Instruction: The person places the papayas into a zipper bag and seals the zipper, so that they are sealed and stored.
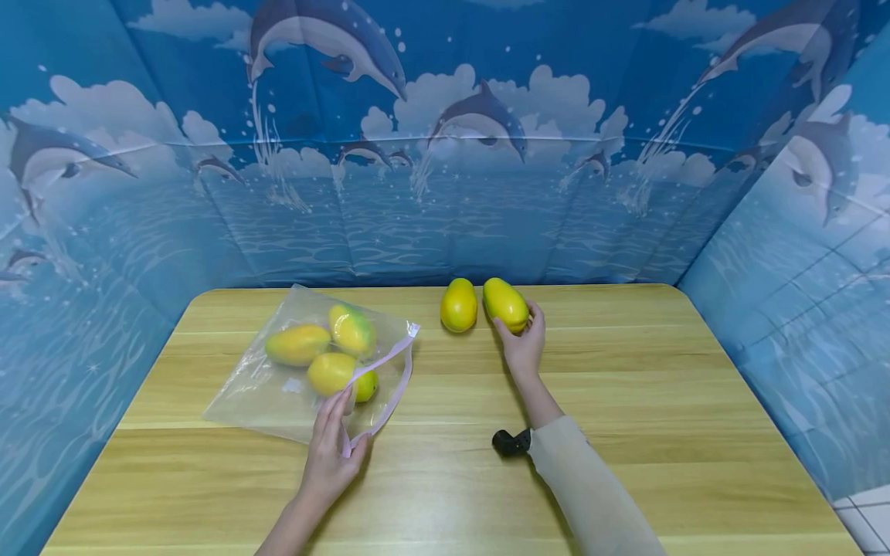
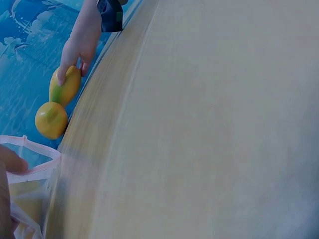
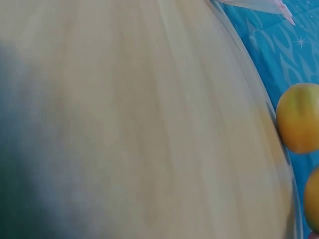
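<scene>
A clear plastic bag (image 1: 243, 401) with a lilac rim lies on the left of the table, its mouth parted toward the right. Three yellow-green mangoes (image 1: 299, 345) show through it. My left hand (image 1: 330, 455) holds the near side of the bag's mouth between thumb and fingers; in the left wrist view only part of that hand (image 2: 6, 167) appears. At the table's back, my right hand (image 1: 524, 344) grips a mango (image 1: 505, 303) from its near right side, thumb and fingers around its lower end. Another mango (image 1: 459, 306) rests just left of it, untouched.
The wooden table (image 1: 660, 432) reaches back to a blue dolphin-print curtain (image 1: 445, 216), which also hangs along both sides. A black device (image 1: 511, 442) is strapped at my right wrist, by the sleeve (image 1: 584, 479).
</scene>
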The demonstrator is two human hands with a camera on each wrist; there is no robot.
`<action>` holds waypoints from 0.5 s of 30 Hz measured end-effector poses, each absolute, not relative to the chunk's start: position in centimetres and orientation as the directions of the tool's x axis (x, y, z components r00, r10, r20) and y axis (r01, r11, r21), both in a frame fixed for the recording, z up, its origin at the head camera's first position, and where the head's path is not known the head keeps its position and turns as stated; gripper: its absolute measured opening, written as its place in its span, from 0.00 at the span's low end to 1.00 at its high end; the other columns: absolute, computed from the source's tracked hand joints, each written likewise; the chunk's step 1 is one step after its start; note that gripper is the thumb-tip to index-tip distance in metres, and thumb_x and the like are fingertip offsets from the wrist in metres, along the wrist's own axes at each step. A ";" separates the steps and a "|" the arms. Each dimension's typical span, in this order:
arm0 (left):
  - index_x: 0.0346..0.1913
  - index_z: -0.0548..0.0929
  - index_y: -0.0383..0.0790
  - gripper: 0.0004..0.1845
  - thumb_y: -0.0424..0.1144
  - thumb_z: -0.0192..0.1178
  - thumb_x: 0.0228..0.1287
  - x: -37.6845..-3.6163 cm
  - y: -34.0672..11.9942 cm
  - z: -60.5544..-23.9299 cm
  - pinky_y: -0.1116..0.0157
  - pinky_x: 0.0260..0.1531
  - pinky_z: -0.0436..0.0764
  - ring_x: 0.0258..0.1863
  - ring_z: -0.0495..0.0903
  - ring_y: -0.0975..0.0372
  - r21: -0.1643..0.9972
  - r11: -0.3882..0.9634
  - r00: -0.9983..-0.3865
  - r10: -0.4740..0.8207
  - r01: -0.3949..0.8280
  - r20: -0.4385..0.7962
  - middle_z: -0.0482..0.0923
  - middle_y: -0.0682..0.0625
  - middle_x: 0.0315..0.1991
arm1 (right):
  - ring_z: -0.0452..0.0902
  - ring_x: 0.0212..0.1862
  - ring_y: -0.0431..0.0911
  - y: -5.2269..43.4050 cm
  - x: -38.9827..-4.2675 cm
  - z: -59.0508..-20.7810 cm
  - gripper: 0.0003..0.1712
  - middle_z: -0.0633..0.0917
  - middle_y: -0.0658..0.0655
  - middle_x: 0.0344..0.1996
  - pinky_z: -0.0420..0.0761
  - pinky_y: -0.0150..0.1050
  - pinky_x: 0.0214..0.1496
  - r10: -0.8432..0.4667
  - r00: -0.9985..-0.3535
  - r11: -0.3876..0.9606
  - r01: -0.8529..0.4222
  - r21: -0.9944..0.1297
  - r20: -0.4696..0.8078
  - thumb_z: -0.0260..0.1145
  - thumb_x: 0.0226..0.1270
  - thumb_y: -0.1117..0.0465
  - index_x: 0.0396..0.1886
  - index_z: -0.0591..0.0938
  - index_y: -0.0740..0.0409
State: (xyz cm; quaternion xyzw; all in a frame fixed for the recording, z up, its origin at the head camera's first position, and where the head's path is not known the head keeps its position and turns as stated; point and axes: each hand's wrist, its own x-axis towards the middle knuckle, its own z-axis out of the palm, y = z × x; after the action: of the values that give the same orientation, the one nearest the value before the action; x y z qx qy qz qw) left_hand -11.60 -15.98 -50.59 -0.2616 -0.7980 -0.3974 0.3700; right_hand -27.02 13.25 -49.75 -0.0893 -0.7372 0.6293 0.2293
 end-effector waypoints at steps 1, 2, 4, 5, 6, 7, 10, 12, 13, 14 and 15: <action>0.59 0.64 0.20 0.40 0.21 0.61 0.32 -11.6 -16.0 -50.6 0.73 0.62 0.61 0.46 0.67 0.52 0.441 0.546 -0.589 0.123 0.712 0.798 0.66 0.31 0.54 | 0.64 0.59 0.52 13.2 -26.9 -49.6 0.37 0.68 0.61 0.58 0.66 0.45 0.64 0.424 -0.878 0.182 -0.157 -0.971 0.221 0.69 0.53 0.64 0.61 0.63 0.64; 0.59 0.64 0.20 0.41 0.21 0.61 0.32 -11.6 -16.0 -50.6 0.73 0.62 0.61 0.45 0.67 0.52 0.442 0.545 -0.590 0.123 0.712 0.798 0.66 0.31 0.54 | 0.64 0.59 0.51 13.2 -26.9 -49.6 0.37 0.68 0.60 0.58 0.66 0.44 0.64 0.426 -0.878 0.173 -0.157 -0.972 0.218 0.68 0.53 0.64 0.62 0.63 0.63; 0.59 0.64 0.20 0.41 0.20 0.61 0.31 -11.6 -16.0 -50.6 0.73 0.62 0.62 0.45 0.67 0.52 0.444 0.544 -0.590 0.121 0.712 0.798 0.66 0.31 0.54 | 0.64 0.59 0.51 13.2 -26.6 -49.3 0.37 0.68 0.59 0.58 0.67 0.44 0.63 0.429 -0.879 0.143 -0.163 -0.976 0.209 0.68 0.53 0.64 0.62 0.63 0.62; 0.59 0.64 0.20 0.41 0.20 0.61 0.31 -11.6 -16.0 -50.6 0.73 0.61 0.62 0.45 0.67 0.52 0.445 0.543 -0.590 0.121 0.712 0.798 0.66 0.31 0.54 | 0.65 0.58 0.51 13.1 -26.5 -49.2 0.37 0.68 0.58 0.58 0.69 0.44 0.62 0.431 -0.879 0.129 -0.162 -0.978 0.202 0.69 0.53 0.64 0.62 0.63 0.61; 0.59 0.64 0.20 0.42 0.20 0.62 0.30 -11.6 -16.0 -50.6 0.74 0.61 0.62 0.44 0.68 0.52 0.445 0.542 -0.590 0.121 0.713 0.798 0.66 0.31 0.54 | 0.65 0.58 0.50 13.1 -26.3 -49.0 0.37 0.68 0.57 0.58 0.70 0.44 0.61 0.433 -0.881 0.117 -0.158 -0.981 0.193 0.69 0.52 0.64 0.62 0.64 0.59; 0.59 0.64 0.20 0.42 0.20 0.62 0.30 -11.6 -16.0 -50.6 0.74 0.61 0.62 0.44 0.68 0.52 0.445 0.541 -0.590 0.120 0.713 0.799 0.66 0.31 0.54 | 0.66 0.57 0.50 13.0 -26.1 -48.8 0.37 0.68 0.57 0.58 0.71 0.43 0.60 0.431 -0.883 0.105 -0.157 -0.982 0.188 0.69 0.52 0.64 0.62 0.64 0.58; 0.59 0.64 0.20 0.42 0.19 0.62 0.30 -11.7 -16.0 -50.6 0.74 0.60 0.63 0.43 0.68 0.52 0.444 0.540 -0.588 0.120 0.715 0.800 0.66 0.31 0.54 | 0.66 0.56 0.49 12.9 -25.5 -48.2 0.38 0.68 0.57 0.58 0.73 0.44 0.57 0.421 -0.888 0.077 -0.165 -0.983 0.182 0.70 0.51 0.64 0.62 0.65 0.59; 0.59 0.63 0.20 0.42 0.19 0.62 0.29 -11.7 -16.0 -50.6 0.74 0.60 0.63 0.43 0.68 0.52 0.444 0.540 -0.588 0.121 0.715 0.800 0.66 0.31 0.54 | 0.65 0.56 0.49 12.8 -25.0 -47.8 0.39 0.68 0.56 0.59 0.72 0.44 0.57 0.410 -0.895 0.070 -0.164 -0.984 0.178 0.71 0.50 0.62 0.62 0.65 0.59; 0.59 0.63 0.20 0.43 0.18 0.62 0.29 -11.7 -16.0 -50.6 0.74 0.60 0.63 0.43 0.68 0.52 0.444 0.541 -0.589 0.121 0.715 0.799 0.66 0.32 0.54 | 0.65 0.56 0.49 12.8 -24.7 -47.5 0.39 0.68 0.56 0.59 0.72 0.44 0.57 0.400 -0.899 0.066 -0.167 -0.984 0.180 0.71 0.50 0.62 0.62 0.65 0.59; 0.59 0.63 0.20 0.43 0.18 0.62 0.29 -11.7 -16.1 -50.6 0.75 0.60 0.63 0.43 0.68 0.52 0.444 0.541 -0.589 0.122 0.714 0.799 0.66 0.32 0.54 | 0.64 0.56 0.49 12.7 -24.4 -47.2 0.39 0.68 0.56 0.59 0.71 0.44 0.58 0.388 -0.904 0.064 -0.169 -0.984 0.180 0.71 0.50 0.62 0.62 0.65 0.59; 0.59 0.63 0.20 0.43 0.18 0.62 0.28 -11.7 -16.1 -50.6 0.75 0.60 0.63 0.42 0.67 0.53 0.444 0.541 -0.589 0.122 0.714 0.799 0.65 0.32 0.54 | 0.64 0.57 0.48 12.7 -24.1 -46.9 0.39 0.68 0.56 0.59 0.71 0.44 0.58 0.371 -0.911 0.063 -0.166 -0.984 0.177 0.71 0.50 0.61 0.63 0.64 0.59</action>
State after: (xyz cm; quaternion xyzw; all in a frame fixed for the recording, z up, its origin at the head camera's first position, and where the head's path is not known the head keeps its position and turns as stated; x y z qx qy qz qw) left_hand -11.68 -16.06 -50.64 -0.2625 -0.7961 -0.4009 0.3697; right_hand -24.08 12.69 -46.93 -0.0733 -0.7020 0.6804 0.1973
